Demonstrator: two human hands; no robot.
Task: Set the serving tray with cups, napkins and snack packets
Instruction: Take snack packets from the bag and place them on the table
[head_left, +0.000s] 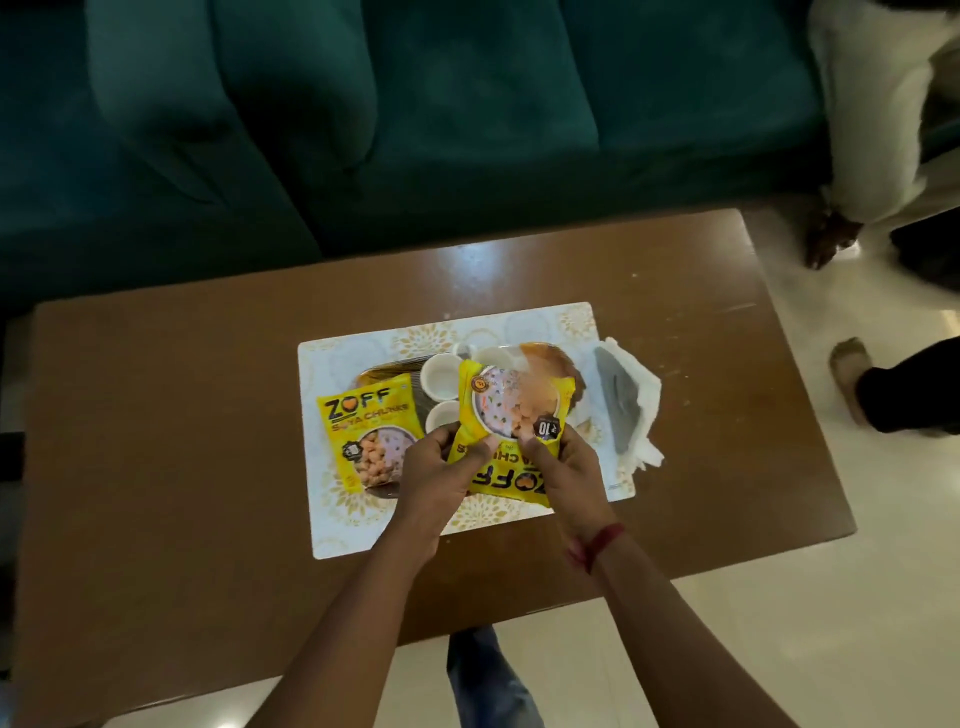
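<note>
Both hands grip a yellow snack packet (511, 415) held upside down over the right half of the dark serving tray (569, 376). My left hand (441, 470) pinches its near left edge. My right hand (563, 467) pinches its near right edge. A second yellow snack packet (366, 428) lies flat on the tray's left part. Small white cups (441, 379) stand in the tray's middle, partly hidden by the held packet. White napkins (631, 402) lie crumpled just right of the tray, with a grey shadow across them.
The tray rests on a white and gold placemat (358, 519) on a brown wooden table (182, 441). A green sofa (363, 130) stands behind the table. Another person's feet (852, 384) are on the tiled floor at the right.
</note>
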